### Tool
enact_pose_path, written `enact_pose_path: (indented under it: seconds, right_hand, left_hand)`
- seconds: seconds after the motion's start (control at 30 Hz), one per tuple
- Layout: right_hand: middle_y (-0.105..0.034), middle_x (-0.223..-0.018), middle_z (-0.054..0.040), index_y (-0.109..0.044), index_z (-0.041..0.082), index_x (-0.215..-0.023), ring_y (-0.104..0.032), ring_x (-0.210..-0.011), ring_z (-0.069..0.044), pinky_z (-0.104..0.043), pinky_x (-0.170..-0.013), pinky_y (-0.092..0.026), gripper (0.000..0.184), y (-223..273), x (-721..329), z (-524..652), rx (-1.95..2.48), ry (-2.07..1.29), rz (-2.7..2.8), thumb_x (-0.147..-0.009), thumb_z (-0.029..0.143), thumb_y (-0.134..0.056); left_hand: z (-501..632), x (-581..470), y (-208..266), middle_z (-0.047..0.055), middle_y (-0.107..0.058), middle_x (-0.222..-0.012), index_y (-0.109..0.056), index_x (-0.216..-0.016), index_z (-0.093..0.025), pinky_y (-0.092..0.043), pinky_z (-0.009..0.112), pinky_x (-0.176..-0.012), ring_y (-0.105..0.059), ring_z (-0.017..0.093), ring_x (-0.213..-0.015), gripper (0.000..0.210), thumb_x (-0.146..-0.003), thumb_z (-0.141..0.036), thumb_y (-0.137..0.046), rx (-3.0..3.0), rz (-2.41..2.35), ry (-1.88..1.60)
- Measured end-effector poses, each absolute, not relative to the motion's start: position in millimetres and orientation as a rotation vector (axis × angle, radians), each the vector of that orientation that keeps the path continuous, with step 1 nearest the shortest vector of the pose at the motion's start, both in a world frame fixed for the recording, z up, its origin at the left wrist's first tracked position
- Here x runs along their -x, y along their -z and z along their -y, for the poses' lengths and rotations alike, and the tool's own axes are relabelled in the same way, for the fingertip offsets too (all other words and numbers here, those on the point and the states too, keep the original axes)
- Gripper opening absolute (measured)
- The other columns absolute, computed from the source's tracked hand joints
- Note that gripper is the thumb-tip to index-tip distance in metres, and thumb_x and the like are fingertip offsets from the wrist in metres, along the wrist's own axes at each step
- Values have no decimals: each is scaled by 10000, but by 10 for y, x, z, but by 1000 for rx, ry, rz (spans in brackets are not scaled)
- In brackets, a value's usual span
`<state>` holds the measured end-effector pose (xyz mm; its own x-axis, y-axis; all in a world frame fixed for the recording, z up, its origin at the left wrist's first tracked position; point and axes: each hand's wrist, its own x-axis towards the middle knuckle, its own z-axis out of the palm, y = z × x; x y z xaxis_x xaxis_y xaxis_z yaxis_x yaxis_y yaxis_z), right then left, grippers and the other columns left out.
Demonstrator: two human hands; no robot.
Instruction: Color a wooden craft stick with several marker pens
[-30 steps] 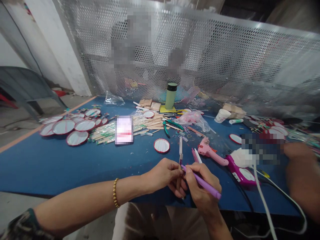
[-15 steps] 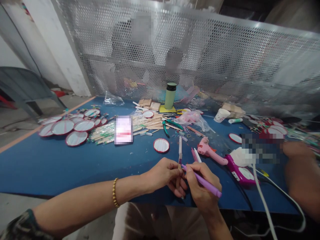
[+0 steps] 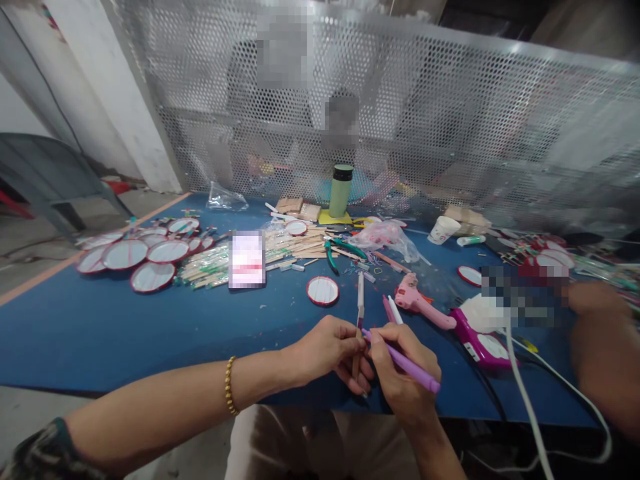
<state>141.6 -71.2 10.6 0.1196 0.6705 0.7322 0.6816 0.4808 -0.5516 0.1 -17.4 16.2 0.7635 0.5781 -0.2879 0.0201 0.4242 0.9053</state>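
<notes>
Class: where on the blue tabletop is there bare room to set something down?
Largely bare: left front tabletop, between left forearm and piled red-rimmed discs. Crowded: back middle, with wooden sticks and pliers; right, with pink glue gun and magenta box.

A slim, flat stick [image 3: 356,367] of pale wood is held roughly upright in the picture, pinched by the left hand [image 3: 320,350], with its lower part laid against the curled fingers [image 3: 361,381]. At its upper end a narrow whitish strip [image 3: 361,293] is seen in line with the wood, and a dark purple patch is shown where the two meet; whether they are joined cannot be told. A light purple pen [image 3: 413,370] is gripped in writing fashion by the right hand [image 3: 404,390]. It is slanted, its thicker end pointed to the lower right, its tip brought to the stick just below the purple patch.
</notes>
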Motion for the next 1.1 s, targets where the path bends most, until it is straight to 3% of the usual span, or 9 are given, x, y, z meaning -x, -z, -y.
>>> enact_pose_path:
  seconds: [1.1]
  right_hand:
    - [-673, -602, 26, -654, 192, -727, -631, -489, -99, -176, -506, -496, 175, -121, -1406, 715, 1231, 45, 1535, -887, 219, -587]
  left_hand:
    - [186, 3, -184, 58, -669, -634, -608, -719, -116, -549, 241, -527, -647, 128, -516, 546, -655, -643, -738, -1075, -638, -383]
